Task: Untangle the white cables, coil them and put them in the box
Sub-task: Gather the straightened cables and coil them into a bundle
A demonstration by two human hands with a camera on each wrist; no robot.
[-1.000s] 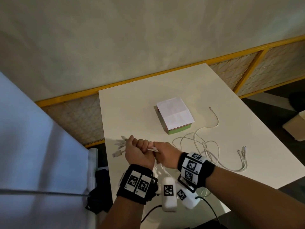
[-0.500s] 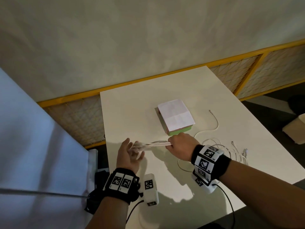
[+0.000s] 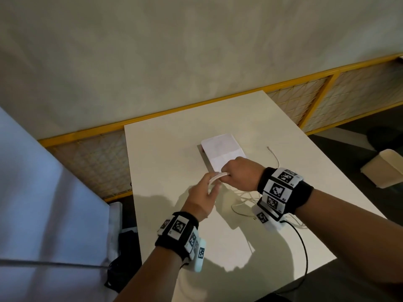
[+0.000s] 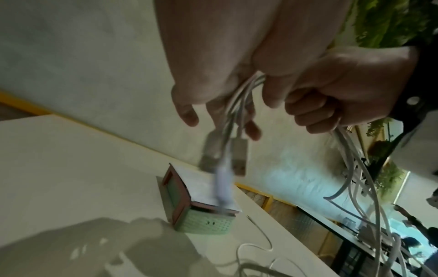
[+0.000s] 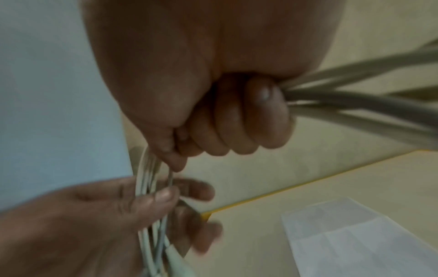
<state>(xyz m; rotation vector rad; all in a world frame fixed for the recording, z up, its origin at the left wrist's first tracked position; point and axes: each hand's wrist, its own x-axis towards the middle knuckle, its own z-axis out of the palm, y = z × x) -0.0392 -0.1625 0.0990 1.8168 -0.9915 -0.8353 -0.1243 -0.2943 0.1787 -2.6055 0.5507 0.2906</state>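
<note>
A bundle of white cables (image 3: 218, 177) runs between my two hands just in front of the box (image 3: 222, 149), a green box covered by a white paper sheet. My right hand (image 3: 237, 175) grips the bundle in a fist. My left hand (image 3: 207, 190) holds the cable ends with its thumb pressed on them. In the left wrist view the USB plugs (image 4: 238, 157) hang past my left hand's fingers (image 4: 251, 129), above the box (image 4: 203, 221). From my right hand (image 4: 343, 90) the cables (image 4: 353, 168) trail down to the table. The right wrist view shows the fist (image 5: 225, 121) around the cables (image 5: 147, 168).
Loose cable loops (image 3: 242, 205) lie on the white table (image 3: 165, 162) under my right wrist, and one strand (image 3: 274, 155) lies right of the box. A beige box (image 3: 386, 173) sits on the floor at the right. A yellow mesh fence (image 3: 305, 105) runs behind the table.
Both hands moved from the table's front left up to the box. My right hand first pulled away to the right along the cables, and the left hand has now closed in on it.
</note>
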